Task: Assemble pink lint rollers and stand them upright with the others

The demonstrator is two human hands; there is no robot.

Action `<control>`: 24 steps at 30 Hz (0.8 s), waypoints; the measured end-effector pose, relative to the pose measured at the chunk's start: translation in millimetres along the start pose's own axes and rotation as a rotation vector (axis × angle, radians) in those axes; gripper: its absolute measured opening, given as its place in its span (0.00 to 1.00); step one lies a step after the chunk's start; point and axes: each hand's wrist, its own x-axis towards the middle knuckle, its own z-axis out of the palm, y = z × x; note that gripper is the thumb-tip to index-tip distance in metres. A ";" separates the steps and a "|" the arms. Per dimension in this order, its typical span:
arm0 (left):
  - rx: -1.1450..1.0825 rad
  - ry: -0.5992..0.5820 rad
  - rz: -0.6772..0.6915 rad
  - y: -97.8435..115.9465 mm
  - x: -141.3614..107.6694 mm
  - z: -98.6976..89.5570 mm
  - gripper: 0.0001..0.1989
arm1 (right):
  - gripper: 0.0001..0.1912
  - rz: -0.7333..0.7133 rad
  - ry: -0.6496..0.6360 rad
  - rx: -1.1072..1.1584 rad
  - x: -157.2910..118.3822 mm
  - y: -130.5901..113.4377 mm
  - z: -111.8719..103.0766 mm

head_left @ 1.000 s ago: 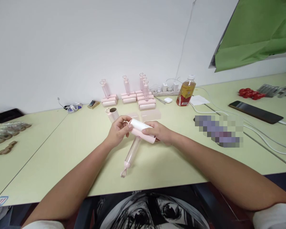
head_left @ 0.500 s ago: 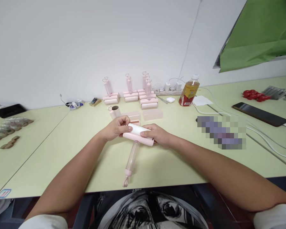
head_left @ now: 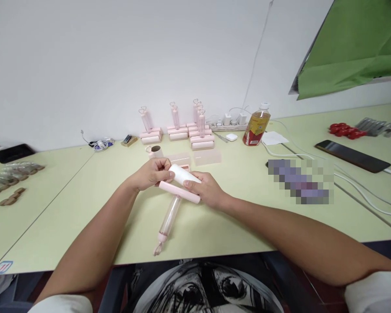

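One white roll (head_left: 181, 174): left hand (head_left: 152, 174), nearly closed, pinches end; right hand (head_left: 205, 189), curled closed, grasps side; bottle label (head_left: 256, 127) unreadable.

The sleeves (head_left: 374, 291) are white, the garment (head_left: 208, 289) black-and-white, eye-printed.

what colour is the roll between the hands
White, seen best in the head view.

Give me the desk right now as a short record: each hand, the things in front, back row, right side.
left hand: at the left end of the white roll
right hand: gripping the roll's right end
nearest thing: pink roller frame, clear handle toward the person
back row: pink rollers, handles upright
right side: bottle, dark phone
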 end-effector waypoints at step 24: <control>0.351 0.120 0.156 -38.1 8.5 28.7 0.13 | 0.23 -0.189 0.122 -0.379 18.4 9.1 -43.8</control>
